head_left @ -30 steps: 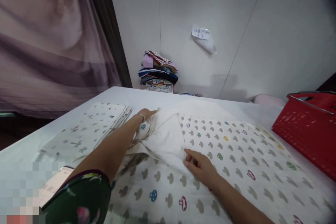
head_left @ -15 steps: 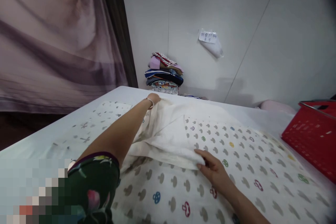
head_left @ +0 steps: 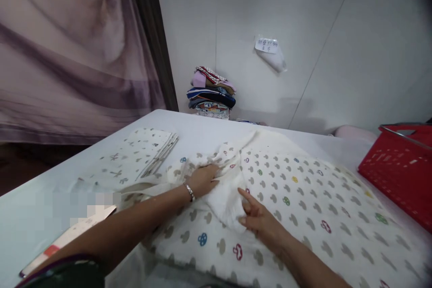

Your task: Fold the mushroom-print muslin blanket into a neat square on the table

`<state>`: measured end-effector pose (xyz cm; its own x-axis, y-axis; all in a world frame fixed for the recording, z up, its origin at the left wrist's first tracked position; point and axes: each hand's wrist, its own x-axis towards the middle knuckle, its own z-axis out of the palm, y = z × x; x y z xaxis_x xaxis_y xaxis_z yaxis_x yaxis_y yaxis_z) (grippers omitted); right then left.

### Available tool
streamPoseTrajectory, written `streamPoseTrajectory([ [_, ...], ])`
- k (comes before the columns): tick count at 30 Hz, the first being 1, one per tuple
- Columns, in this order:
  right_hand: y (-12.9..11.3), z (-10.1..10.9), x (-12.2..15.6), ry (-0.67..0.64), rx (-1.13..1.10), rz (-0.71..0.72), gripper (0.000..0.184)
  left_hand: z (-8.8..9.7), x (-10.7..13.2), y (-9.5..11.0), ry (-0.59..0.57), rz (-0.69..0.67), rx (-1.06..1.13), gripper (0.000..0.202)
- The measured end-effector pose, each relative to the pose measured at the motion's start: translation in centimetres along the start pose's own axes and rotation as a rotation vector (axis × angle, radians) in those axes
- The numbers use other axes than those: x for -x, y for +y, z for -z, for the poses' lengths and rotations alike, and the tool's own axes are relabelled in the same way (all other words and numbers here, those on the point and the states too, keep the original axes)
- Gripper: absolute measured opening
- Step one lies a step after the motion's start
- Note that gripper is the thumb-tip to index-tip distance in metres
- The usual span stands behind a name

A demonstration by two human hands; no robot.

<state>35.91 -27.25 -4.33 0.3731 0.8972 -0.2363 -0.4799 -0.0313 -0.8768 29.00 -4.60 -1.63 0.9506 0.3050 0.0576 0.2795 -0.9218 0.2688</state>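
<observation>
While the bench [head_left: 199, 121] carries the same things as half a second ago, the printed cloth [head_left: 303, 198] spread over most of it lies differently. Its plain white underside was then pulled out long toward the far edge. Now that turned-over part [head_left: 226, 198] is much smaller and sits bunched near the middle, with printed fabric showing where the white was. So the cloth has been drawn in and doubled on itself, not stretched out.

It is soft and crinkled, white with grey mushroom-like shapes and a few coloured ones. It reaches from the near edge almost to the red basket [head_left: 398, 166] on the right. A folded stack of similar cloths [head_left: 145, 155] lies just beside it on the left.

The left hand [head_left: 202, 180] has come back from the far edge. It rests palm down with fingers extended on the crumpled part. The right hand [head_left: 258, 218] stays at the white fold, fingers loosely curled and forefinger out. I cannot tell whether it pinches the fabric.
</observation>
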Motion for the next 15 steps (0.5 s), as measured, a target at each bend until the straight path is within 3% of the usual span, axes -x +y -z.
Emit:
streamPoseTrajectory([
  [3,-0.2,0.0,0.2,-0.031,0.013,-0.041,0.075,0.5,0.5,-0.6,0.007,-0.007,0.018,0.019],
  [7,-2.3,0.5,0.8,0.037,-0.045,0.068,0.068,4.7,1.1,0.6,0.325,0.028,0.080,0.023],
  [9,-3.1,0.8,0.9,0.112,-0.099,0.145,0.069,6.3,1.9,1.9,0.413,0.082,0.117,0.028],
  [12,-3.2,0.8,0.9,0.172,-0.103,0.132,0.069,6.1,3.7,4.1,0.236,-0.038,0.153,0.023],
  [15,-2.4,0.4,0.7,0.092,-0.078,0.088,0.070,3.3,5.6,5.9,0.014,-0.230,0.153,0.022],
])
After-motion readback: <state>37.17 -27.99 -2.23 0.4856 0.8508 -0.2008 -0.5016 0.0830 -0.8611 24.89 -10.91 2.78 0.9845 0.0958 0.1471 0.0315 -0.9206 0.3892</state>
